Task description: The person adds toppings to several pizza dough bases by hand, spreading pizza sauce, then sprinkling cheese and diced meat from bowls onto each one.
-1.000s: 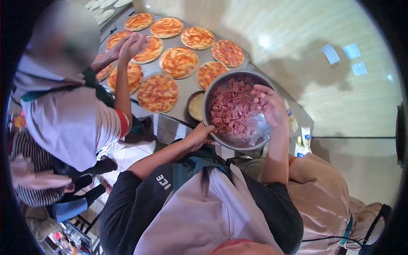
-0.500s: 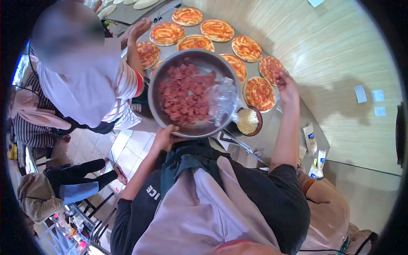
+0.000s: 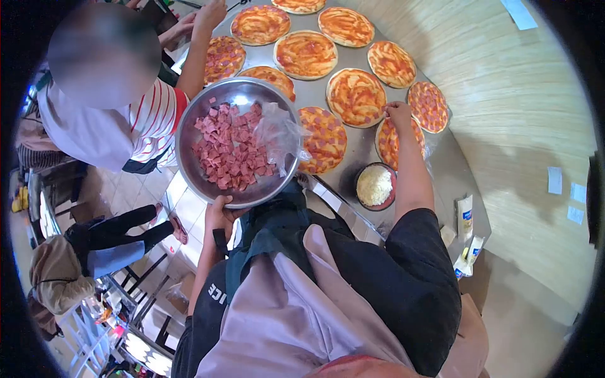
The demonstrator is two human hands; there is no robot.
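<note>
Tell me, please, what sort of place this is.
Probably a pizza kitchen: several sauced bases lie on a grey table, a large bowl holds diced pink meat, and a smaller bowl seems to hold grated cheese.

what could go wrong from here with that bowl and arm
The metal bowl seems held by the left hand alone, at its rim, so it might tip and spill the diced meat. The plastic bag overhangs that rim and could drag pieces out. The right forearm might knock the small bowl beside it.
</note>
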